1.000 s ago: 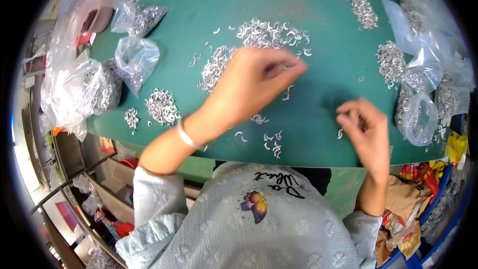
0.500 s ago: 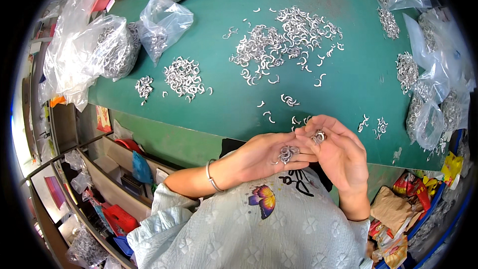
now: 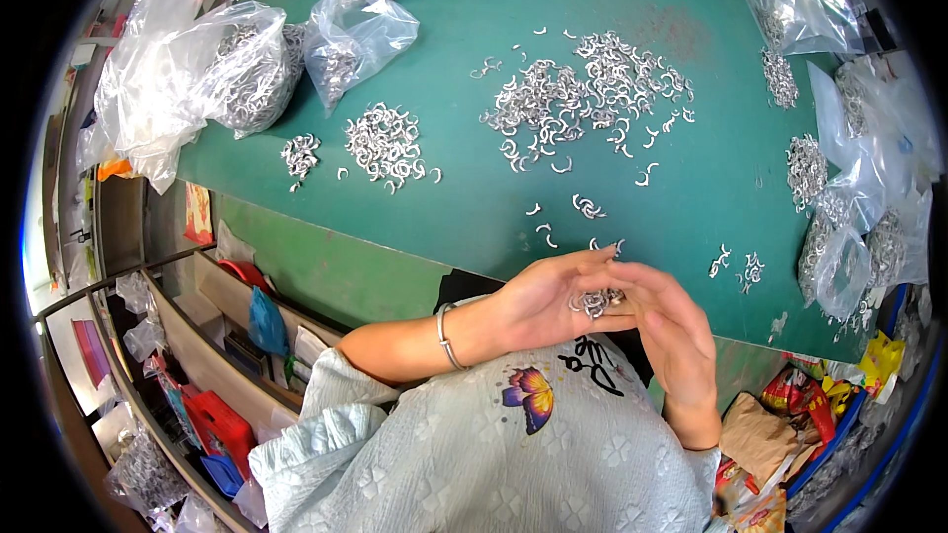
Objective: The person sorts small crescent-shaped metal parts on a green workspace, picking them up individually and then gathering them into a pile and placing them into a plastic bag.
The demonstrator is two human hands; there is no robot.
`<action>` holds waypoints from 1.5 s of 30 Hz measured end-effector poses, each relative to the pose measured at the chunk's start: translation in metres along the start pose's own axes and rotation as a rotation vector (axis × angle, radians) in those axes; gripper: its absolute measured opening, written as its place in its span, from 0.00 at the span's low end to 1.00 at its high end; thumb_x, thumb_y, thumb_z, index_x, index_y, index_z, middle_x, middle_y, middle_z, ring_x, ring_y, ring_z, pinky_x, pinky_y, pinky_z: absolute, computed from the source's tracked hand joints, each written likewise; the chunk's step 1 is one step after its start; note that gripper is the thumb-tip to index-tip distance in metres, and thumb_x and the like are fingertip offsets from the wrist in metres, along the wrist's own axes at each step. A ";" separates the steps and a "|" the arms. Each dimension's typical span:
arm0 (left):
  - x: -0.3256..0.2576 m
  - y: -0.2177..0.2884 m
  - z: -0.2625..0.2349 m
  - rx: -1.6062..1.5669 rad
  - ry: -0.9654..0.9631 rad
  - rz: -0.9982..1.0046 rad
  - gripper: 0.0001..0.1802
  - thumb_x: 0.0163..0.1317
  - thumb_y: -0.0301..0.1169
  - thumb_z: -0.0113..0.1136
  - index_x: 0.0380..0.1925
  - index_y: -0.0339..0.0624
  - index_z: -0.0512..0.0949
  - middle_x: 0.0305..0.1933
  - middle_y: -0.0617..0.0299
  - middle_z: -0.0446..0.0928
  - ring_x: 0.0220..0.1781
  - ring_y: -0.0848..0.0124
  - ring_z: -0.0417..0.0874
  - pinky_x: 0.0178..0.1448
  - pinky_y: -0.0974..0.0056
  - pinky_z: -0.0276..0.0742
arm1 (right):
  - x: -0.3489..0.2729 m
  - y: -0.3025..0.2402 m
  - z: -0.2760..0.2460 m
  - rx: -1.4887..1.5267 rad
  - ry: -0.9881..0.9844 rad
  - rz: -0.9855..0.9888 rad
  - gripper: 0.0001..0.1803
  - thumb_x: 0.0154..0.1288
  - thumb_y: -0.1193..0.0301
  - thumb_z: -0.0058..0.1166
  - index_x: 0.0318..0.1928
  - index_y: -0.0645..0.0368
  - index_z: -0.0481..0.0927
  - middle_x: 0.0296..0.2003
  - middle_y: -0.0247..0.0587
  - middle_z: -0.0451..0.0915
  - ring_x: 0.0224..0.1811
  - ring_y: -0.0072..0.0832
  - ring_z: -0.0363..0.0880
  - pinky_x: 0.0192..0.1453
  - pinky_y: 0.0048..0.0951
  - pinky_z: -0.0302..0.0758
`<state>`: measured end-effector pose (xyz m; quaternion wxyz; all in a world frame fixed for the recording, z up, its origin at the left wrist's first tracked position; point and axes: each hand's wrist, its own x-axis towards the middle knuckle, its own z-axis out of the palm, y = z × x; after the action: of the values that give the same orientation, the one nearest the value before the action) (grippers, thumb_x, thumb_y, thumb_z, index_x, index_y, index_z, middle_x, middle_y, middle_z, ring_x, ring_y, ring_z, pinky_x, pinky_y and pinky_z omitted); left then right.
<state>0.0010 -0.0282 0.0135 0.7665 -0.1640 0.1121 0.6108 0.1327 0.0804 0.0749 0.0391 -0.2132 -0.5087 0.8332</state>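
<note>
My left hand (image 3: 538, 301) is cupped palm up at the table's near edge. A small clump of curved silvery metal pieces (image 3: 594, 304) lies in its palm, against the fingers. My right hand (image 3: 676, 336) leans over it from the right, its fingers stretched toward the left fingers and partly covering the clump. The underside of the right fingers is hidden, and I see nothing gripped in them. Just beyond my fingertips a few more curved pieces (image 3: 589, 207) lie loose on the green table (image 3: 444, 227).
A large pile of curved pieces (image 3: 543, 99) spreads across the middle of the table, with a smaller pile (image 3: 383, 146) to its left. Clear plastic bags of pieces (image 3: 252, 74) stand at the left; more bags (image 3: 844, 271) line the right edge. Open drawers (image 3: 227, 336) sit below left.
My right hand has turned and moved in over the left palm. The pieces seen in it before no longer show there, and the left palm's clump looks larger. The view has shifted slightly.
</note>
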 end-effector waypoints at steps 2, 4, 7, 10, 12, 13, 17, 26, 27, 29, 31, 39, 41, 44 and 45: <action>0.001 0.001 0.007 0.033 0.095 0.006 0.23 0.76 0.39 0.37 0.58 0.32 0.70 0.61 0.49 0.72 0.63 0.57 0.74 0.71 0.50 0.67 | 0.001 -0.001 -0.002 -0.100 -0.020 -0.058 0.24 0.69 0.69 0.38 0.59 0.73 0.69 0.55 0.61 0.74 0.62 0.46 0.71 0.68 0.41 0.64; 0.000 -0.001 0.003 0.055 0.051 0.055 0.18 0.74 0.36 0.45 0.55 0.34 0.72 0.56 0.53 0.75 0.58 0.62 0.77 0.66 0.55 0.73 | 0.001 -0.001 -0.004 -0.080 -0.019 -0.158 0.21 0.70 0.71 0.38 0.56 0.72 0.71 0.53 0.58 0.76 0.59 0.43 0.73 0.66 0.39 0.67; -0.008 0.002 -0.004 0.236 0.056 0.089 0.17 0.73 0.31 0.47 0.57 0.33 0.72 0.57 0.52 0.76 0.55 0.64 0.80 0.62 0.58 0.77 | 0.004 0.006 -0.015 0.004 0.089 -0.359 0.15 0.72 0.77 0.39 0.53 0.72 0.74 0.48 0.53 0.77 0.52 0.35 0.77 0.59 0.34 0.71; -0.030 0.011 -0.004 0.309 0.115 0.180 0.17 0.71 0.27 0.50 0.57 0.32 0.73 0.56 0.50 0.77 0.53 0.66 0.81 0.59 0.61 0.78 | 0.009 0.016 -0.033 -0.174 0.380 -0.423 0.12 0.67 0.80 0.49 0.50 0.69 0.76 0.39 0.44 0.80 0.40 0.27 0.76 0.48 0.28 0.72; -0.046 0.021 -0.005 0.337 0.130 0.336 0.17 0.68 0.24 0.52 0.56 0.32 0.74 0.56 0.50 0.77 0.51 0.67 0.82 0.55 0.62 0.80 | 0.012 0.015 -0.042 -0.533 0.346 -0.262 0.14 0.64 0.82 0.53 0.51 0.66 0.77 0.39 0.42 0.80 0.39 0.25 0.75 0.46 0.26 0.72; -0.053 0.027 -0.004 0.366 0.169 0.455 0.18 0.67 0.23 0.52 0.56 0.32 0.73 0.55 0.50 0.78 0.51 0.66 0.81 0.53 0.63 0.80 | 0.012 0.015 -0.045 -0.711 0.323 -0.177 0.16 0.62 0.82 0.54 0.51 0.64 0.77 0.39 0.41 0.80 0.38 0.23 0.75 0.45 0.26 0.71; -0.066 0.039 -0.013 0.290 0.271 0.668 0.17 0.69 0.25 0.50 0.56 0.30 0.73 0.44 0.55 0.78 0.43 0.70 0.79 0.46 0.68 0.77 | 0.013 0.023 -0.033 -1.024 0.258 -0.242 0.27 0.48 0.79 0.68 0.52 0.62 0.77 0.46 0.44 0.74 0.43 0.35 0.74 0.46 0.33 0.72; -0.056 0.031 -0.010 0.877 0.596 0.610 0.13 0.72 0.30 0.49 0.49 0.33 0.77 0.17 0.72 0.59 0.16 0.83 0.55 0.20 0.71 0.53 | 0.022 0.044 -0.040 -1.170 0.353 -0.351 0.23 0.46 0.77 0.70 0.46 0.63 0.78 0.42 0.46 0.73 0.42 0.43 0.75 0.44 0.38 0.73; -0.054 0.030 -0.012 1.154 0.667 0.690 0.12 0.71 0.29 0.52 0.48 0.34 0.77 0.16 0.71 0.59 0.16 0.83 0.57 0.20 0.70 0.53 | 0.022 0.043 -0.038 -1.153 0.366 -0.360 0.23 0.46 0.77 0.70 0.45 0.63 0.78 0.42 0.45 0.73 0.42 0.43 0.75 0.44 0.38 0.73; -0.051 0.027 -0.015 1.715 0.793 0.836 0.10 0.67 0.27 0.58 0.46 0.36 0.79 0.15 0.70 0.59 0.17 0.83 0.60 0.19 0.69 0.54 | 0.023 0.042 -0.032 -1.119 0.391 -0.377 0.22 0.47 0.78 0.69 0.45 0.64 0.78 0.42 0.45 0.73 0.43 0.42 0.75 0.43 0.38 0.73; -0.043 0.023 -0.016 1.849 0.880 0.882 0.12 0.59 0.24 0.65 0.44 0.39 0.80 0.13 0.64 0.62 0.14 0.77 0.64 0.20 0.66 0.59 | 0.027 0.047 -0.030 -1.159 0.372 -0.405 0.20 0.48 0.78 0.68 0.44 0.64 0.78 0.42 0.44 0.74 0.43 0.41 0.75 0.43 0.37 0.73; -0.030 0.015 -0.016 2.066 0.775 0.900 0.12 0.56 0.25 0.67 0.41 0.44 0.80 0.18 0.58 0.73 0.16 0.65 0.74 0.23 0.63 0.69 | 0.039 0.038 -0.032 -1.160 0.372 -0.514 0.15 0.51 0.82 0.64 0.41 0.65 0.80 0.41 0.45 0.76 0.44 0.42 0.75 0.46 0.37 0.73; -0.027 0.013 -0.013 2.084 0.702 0.914 0.12 0.57 0.25 0.66 0.41 0.43 0.80 0.19 0.58 0.75 0.17 0.65 0.75 0.23 0.63 0.70 | 0.048 0.041 -0.025 -1.167 0.255 -0.542 0.19 0.55 0.78 0.61 0.49 0.65 0.78 0.51 0.46 0.76 0.55 0.45 0.74 0.56 0.41 0.69; -0.030 0.016 -0.010 1.993 0.723 0.941 0.10 0.58 0.24 0.65 0.41 0.41 0.81 0.19 0.57 0.75 0.16 0.68 0.73 0.24 0.65 0.69 | 0.061 0.044 -0.018 -1.358 0.096 -0.523 0.27 0.56 0.71 0.62 0.58 0.63 0.74 0.62 0.43 0.71 0.67 0.44 0.65 0.67 0.45 0.63; -0.032 0.016 -0.011 1.957 0.746 0.956 0.10 0.59 0.24 0.65 0.41 0.41 0.81 0.18 0.57 0.74 0.16 0.69 0.72 0.24 0.65 0.68 | 0.062 0.043 -0.015 -1.418 0.001 -0.493 0.29 0.56 0.69 0.62 0.59 0.63 0.73 0.64 0.42 0.69 0.69 0.44 0.63 0.69 0.46 0.61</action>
<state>-0.0217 -0.0574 0.0136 0.1749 0.3901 0.8087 0.4040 0.0894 0.0901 0.0123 0.0780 -0.0676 -0.9566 0.2727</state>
